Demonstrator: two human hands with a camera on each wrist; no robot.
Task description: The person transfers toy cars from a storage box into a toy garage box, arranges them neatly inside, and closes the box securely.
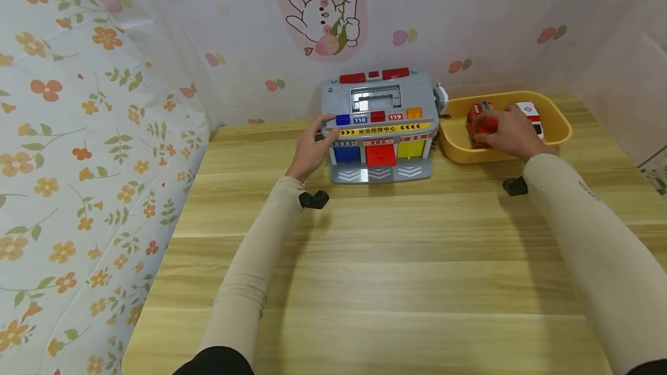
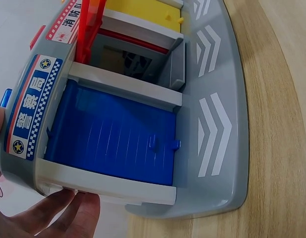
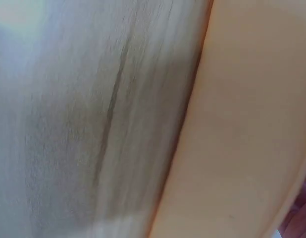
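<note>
A grey toy rescue station [image 1: 333, 103] stands against the back wall, with a blue door [image 2: 113, 134], a red door [image 1: 380, 155] and a yellow door [image 1: 413, 149]. The red one is swung outward, exposing its bay; blue and yellow are down. My left hand [image 1: 311, 152] grips the station's left end, thumb on the front edge, with fingers [image 2: 78, 213] against the side wall. Inside the yellow basket [image 1: 479, 157], my right hand [image 1: 515, 132] pinches a red toy vehicle [image 1: 475, 111], partly covered by the fingers. Beside it sits a white toy ambulance [image 1: 531, 116], partly hidden by that hand.
The basket stands close to the station's right side, where a small white part [image 1: 442, 96] sticks out. Both rest on a wooden table [image 1: 406, 271]. A patterned cloth [image 1: 219, 28] hangs behind and on the left. The right wrist view shows mainly table and the basket's outer wall [image 3: 237, 124].
</note>
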